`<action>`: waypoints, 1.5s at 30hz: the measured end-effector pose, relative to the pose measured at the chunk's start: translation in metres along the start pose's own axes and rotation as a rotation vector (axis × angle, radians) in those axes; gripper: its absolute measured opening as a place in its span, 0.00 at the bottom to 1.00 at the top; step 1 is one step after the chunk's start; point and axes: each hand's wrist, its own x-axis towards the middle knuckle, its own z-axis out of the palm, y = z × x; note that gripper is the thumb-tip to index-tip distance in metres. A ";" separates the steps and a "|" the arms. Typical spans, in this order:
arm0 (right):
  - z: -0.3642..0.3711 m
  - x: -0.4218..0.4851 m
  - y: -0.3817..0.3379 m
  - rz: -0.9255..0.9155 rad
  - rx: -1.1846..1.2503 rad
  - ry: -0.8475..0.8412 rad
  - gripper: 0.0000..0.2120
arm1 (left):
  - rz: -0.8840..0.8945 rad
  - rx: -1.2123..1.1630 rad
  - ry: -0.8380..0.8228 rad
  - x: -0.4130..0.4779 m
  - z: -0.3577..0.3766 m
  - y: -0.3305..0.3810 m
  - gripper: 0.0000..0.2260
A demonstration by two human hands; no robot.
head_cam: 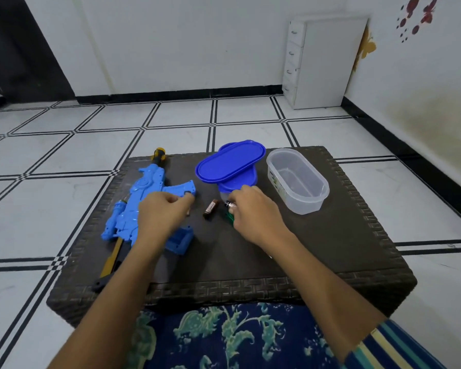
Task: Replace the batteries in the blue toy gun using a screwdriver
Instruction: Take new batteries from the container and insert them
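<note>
The blue toy gun (144,198) lies on the left of the dark wicker table (317,249). Its blue grip part (180,243) shows below my left wrist. My left hand (163,211) hovers over the gun's rear with curled fingers, and the end of a small battery (188,213) peeks out from under them. A brown battery (210,208) lies loose between my hands. My right hand (253,214) pinches a green battery (229,215) with a silver tip, right at the table surface. A yellow and black handle (159,153) sticks out past the gun's far end.
A blue oval lid (229,162) rests on a small tub behind the batteries. An open clear plastic container (297,179) stands at the right. A yellow and black strip (109,265) pokes out from under the gun at the near left. White drawers (328,62) stand by the far wall.
</note>
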 end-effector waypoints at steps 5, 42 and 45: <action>0.007 0.006 -0.030 -0.190 0.092 0.012 0.11 | -0.100 -0.317 0.132 0.002 -0.005 -0.008 0.14; -0.040 0.011 0.003 0.247 0.517 0.513 0.07 | 0.266 -0.325 0.062 0.004 0.011 0.011 0.07; -0.051 0.004 0.038 0.398 0.355 0.670 0.04 | 0.469 -0.244 -0.025 -0.001 0.039 0.059 0.08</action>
